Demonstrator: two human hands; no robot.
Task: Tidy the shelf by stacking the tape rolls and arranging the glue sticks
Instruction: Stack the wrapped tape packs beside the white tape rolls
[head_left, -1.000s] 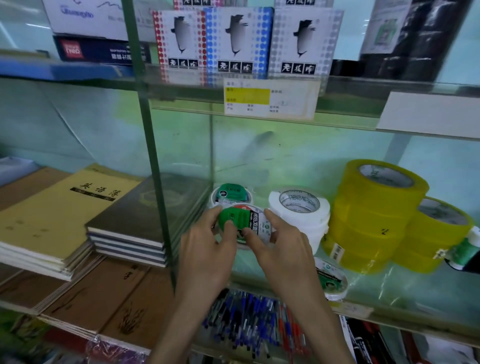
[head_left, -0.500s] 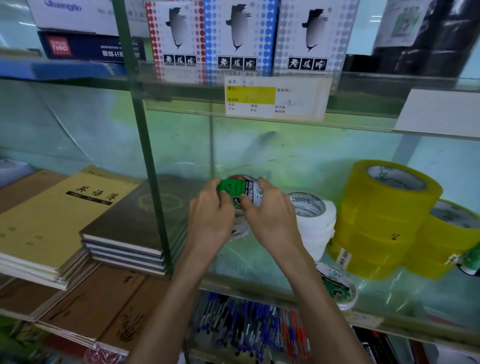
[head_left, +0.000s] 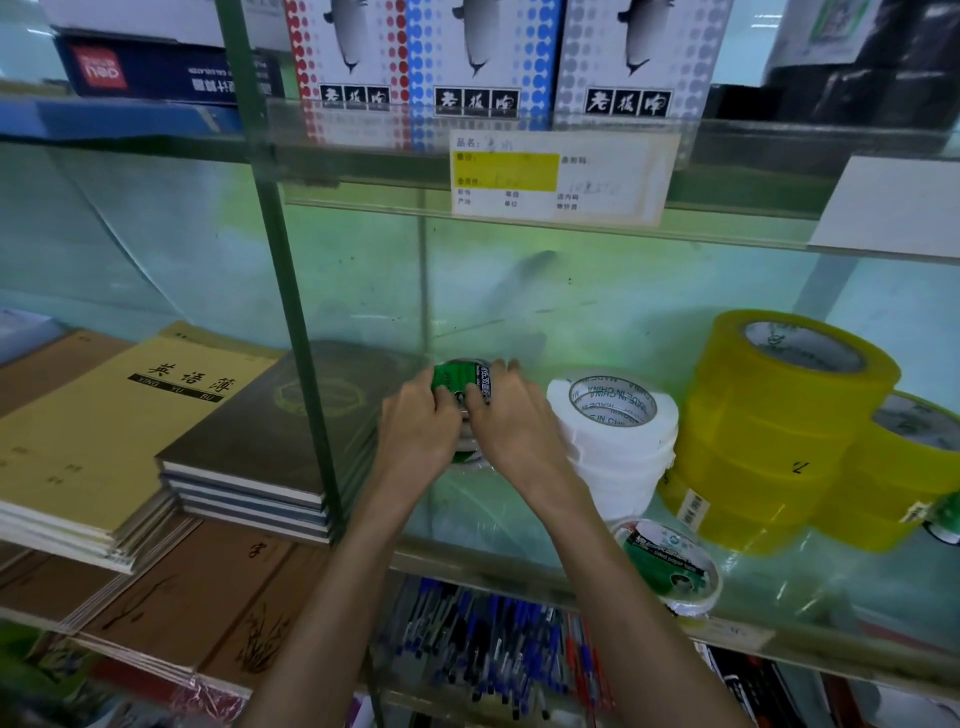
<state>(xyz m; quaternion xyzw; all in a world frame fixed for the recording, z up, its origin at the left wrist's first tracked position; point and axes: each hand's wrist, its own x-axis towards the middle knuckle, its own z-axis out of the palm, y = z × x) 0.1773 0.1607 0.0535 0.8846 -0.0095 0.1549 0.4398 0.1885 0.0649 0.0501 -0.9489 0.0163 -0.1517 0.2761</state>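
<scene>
left hand (head_left: 421, 426): fingers curled on the left side of the green-label tape roll (head_left: 457, 382), gripping it.
right hand (head_left: 514, 423): fingers curled on the right side of the same roll, gripping it; thumbs of both hands close together at its front.
green-label tape roll: held at the back-left of the glass shelf (head_left: 519, 519), just right of the green upright; sits above more green/white rolls mostly hidden behind the hands. Can't tell if it touches them.
white tape stack (head_left: 613, 441): just right of the right hand, rolls stacked flat, core print "MADE IN CHINA".
yellow tape stack (head_left: 774, 431): tall, right of the white stack, touching or nearly so.
second yellow stack (head_left: 904, 467): lower, right of the tall one, partly cut by the frame edge.
loose tape roll (head_left: 670, 566): green/black label, lying tilted at the shelf front edge, apart from the stacks.
glue sticks: none I can identify for sure; small green-and-white item (head_left: 948, 519) at the far right edge, too cropped to name.
notebooks (head_left: 119, 410): stacked left of the upright.
pens (head_left: 483, 644): blue and red, on the shelf below.
price label (head_left: 558, 176): on the upper shelf edge.
</scene>
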